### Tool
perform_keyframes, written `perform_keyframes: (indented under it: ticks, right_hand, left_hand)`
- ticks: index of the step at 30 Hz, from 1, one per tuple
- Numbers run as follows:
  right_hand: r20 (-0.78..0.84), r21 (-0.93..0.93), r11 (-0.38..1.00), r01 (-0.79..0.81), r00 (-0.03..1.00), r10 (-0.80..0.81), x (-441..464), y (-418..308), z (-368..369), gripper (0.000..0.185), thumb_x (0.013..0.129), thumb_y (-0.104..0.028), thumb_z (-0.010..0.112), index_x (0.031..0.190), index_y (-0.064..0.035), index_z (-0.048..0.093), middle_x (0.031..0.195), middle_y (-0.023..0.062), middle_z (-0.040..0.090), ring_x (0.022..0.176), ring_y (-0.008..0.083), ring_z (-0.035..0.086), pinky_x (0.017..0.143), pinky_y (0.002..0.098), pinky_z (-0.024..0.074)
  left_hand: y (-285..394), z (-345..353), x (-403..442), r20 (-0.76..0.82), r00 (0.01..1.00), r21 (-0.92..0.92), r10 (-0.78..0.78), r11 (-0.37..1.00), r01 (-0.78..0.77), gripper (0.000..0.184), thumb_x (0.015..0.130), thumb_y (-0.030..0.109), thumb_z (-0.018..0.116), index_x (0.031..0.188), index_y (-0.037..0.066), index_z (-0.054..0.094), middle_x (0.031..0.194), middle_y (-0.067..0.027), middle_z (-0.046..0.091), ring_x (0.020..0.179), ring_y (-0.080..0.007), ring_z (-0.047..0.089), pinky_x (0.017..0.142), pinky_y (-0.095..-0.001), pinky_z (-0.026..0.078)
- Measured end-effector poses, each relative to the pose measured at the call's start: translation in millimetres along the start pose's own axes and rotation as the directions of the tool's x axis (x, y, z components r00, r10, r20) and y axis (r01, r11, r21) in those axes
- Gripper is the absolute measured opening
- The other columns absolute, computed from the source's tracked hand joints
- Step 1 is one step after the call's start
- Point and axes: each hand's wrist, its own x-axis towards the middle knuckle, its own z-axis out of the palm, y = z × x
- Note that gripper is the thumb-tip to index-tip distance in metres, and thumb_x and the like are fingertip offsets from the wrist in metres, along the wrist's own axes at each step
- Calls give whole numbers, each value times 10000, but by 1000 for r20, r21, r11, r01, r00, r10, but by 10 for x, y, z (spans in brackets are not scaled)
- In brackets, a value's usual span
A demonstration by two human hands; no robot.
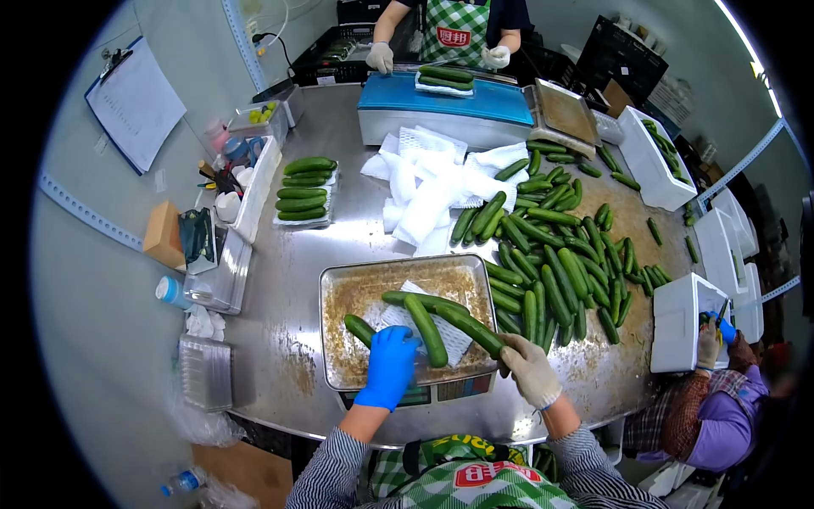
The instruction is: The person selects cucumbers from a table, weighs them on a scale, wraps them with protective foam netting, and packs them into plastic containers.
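Stainless steel, browned in patches: worktable (284,271), running under the whole layout. At right, cucumber heap (557,284), spread loosely, close against the tray's right side; judged liable to roll if nudged by the right forearm. Beyond the tray, pile of white foam netting (420,204), crumpled, reaching to the heap.

Centre, near the front edge: shallow metal tray (348,293), stained inside, apparently resting on a scale (441,392). Possible fault: tipping, from hand pressure on the near rim.

In the tray, foam net sheet (454,339), lying askew, partly covered by cucumbers. Possible bunching, from drag.

Right hand (530,371), knit-gloved: fingers closed round the near end of the held cucumber (471,329), at the tray's right rim. Gripped at one end only; possible slip, or swing into the neighbouring cucumber (426,331), from leverage along the length.

Left hand (392,366), blue-gloved: bent down at the shorter-showing cucumber (359,329), tray's left half. Grasping or merely touching: cannot tell. Possible roll, from an off-centre push.
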Motion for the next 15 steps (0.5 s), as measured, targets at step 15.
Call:
perform_keyframes:
  ticks: [15]
  right_hand:
    - [-242, -561, 762, 323, 817, -524, 268, 36, 746, 399, 837, -193, 698, 1188, -25, 606, 967, 196, 648, 906, 379, 616, 816, 446, 497]
  left_hand:
    - [-22, -144, 8, -76, 979, 194, 188, 966, -171, 155, 694, 138, 782, 837, 125, 726, 1287, -166, 555, 1251, -365, 465, 1030, -518, 337]
